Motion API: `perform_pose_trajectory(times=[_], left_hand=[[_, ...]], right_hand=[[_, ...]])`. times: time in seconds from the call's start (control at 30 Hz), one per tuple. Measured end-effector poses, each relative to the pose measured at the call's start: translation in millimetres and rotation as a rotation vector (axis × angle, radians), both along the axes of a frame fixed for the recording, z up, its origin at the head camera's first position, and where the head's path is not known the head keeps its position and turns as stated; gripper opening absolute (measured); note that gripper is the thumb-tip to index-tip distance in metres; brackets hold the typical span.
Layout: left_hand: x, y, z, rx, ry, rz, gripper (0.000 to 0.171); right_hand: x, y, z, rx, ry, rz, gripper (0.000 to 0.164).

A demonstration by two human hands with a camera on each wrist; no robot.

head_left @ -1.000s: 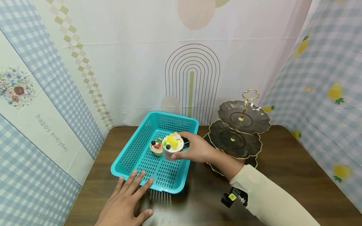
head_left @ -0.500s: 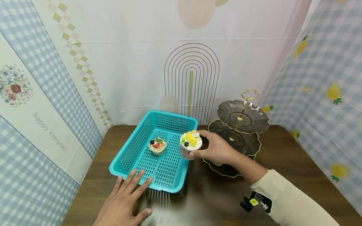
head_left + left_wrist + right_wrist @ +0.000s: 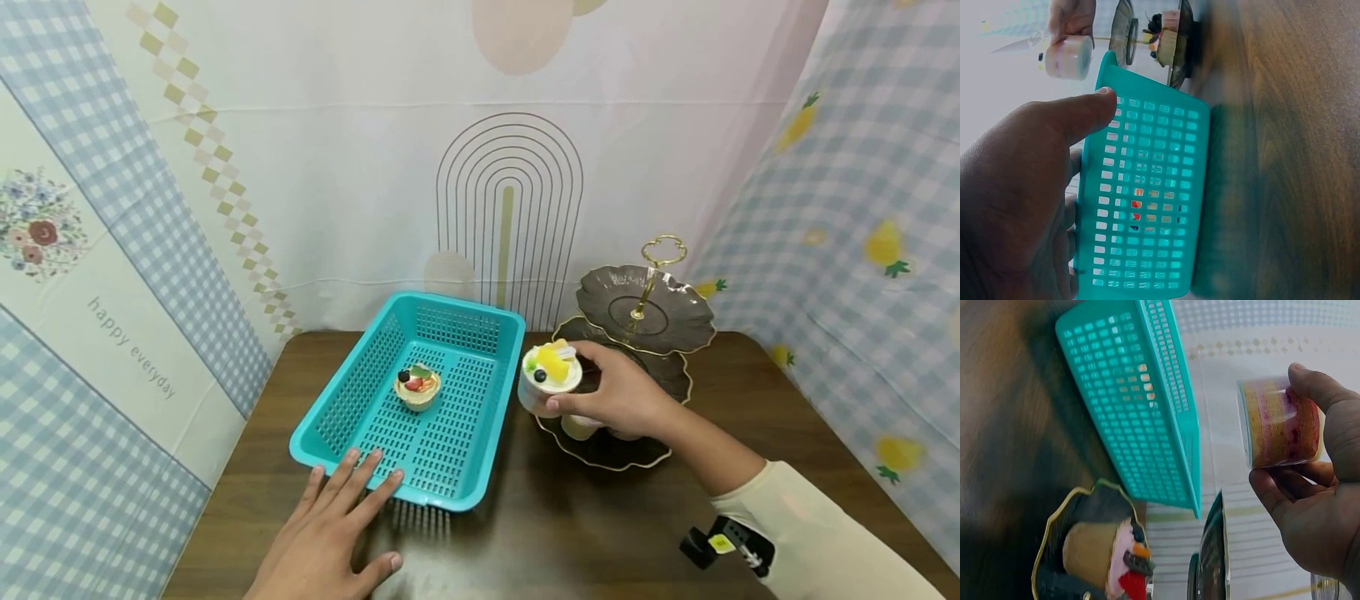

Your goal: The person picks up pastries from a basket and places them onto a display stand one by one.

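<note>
My right hand [image 3: 626, 392] grips a clear cup of layered cake [image 3: 550, 383], topped with cream, yellow fruit and a dark berry. It holds the cup upright in the air, between the basket and the tiered stand [image 3: 645, 308]. In the right wrist view, thumb and fingers press on opposite sides of the cake cup [image 3: 1282, 425]. My left hand [image 3: 330, 525] lies with fingers spread and straight at the near rim of the turquoise basket [image 3: 491, 450]. One small fruit tart [image 3: 417, 388] with strawberry, dark berry and green leaf sits inside the basket.
The stand has three dark scalloped tiers with gold edges and a gold ring handle [image 3: 664, 248]. Its bottom tier bears a cake with pink cream and fruit [image 3: 1124, 559]. A patterned cloth [image 3: 360, 192] hangs behind the brown wooden table [image 3: 525, 542].
My right hand has carried the cake cup rightward from over the basket, past its right rim, toward the stand. The tart is now fully visible. My left hand stays at the rim.
</note>
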State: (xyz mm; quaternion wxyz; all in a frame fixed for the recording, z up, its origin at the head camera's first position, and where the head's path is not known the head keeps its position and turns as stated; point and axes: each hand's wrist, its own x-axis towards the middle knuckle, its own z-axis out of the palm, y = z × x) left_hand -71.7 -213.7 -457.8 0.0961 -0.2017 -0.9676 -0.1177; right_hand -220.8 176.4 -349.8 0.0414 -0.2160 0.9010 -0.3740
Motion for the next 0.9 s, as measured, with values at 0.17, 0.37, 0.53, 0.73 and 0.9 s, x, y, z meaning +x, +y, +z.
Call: perform_pose_trajectory(times=[0.17,0.37,0.53,0.73,0.9], left_hand=[[-0.3,1,-0.5,-0.008,0.009,-0.003,0.085],[-0.8,1,-1.0,-0.008,0.017,-0.008,0.084],[-0.9,1,-1.3,-0.006,0.015,-0.007,0.084],[-1.0,1,-0.9,-0.006,0.008,-0.005,0.085],[-1.0,1,-0.8,0.0,-0.002,-0.001,0.084]], right_hand=[[-1.7,15,-5.3,-0.002,-0.002,-0.025,0.084],[-0.2,26,-5.5,0.015,-0.008,-0.053,0.082],[1.5,36,-2.9,0.047,-0.013,-0.086,0.081],[-0.2,50,-4.3,0.078,-0.006,-0.133,0.082],[-3.3,60,-6.4,0.122,0.037,-0.172,0.075]])
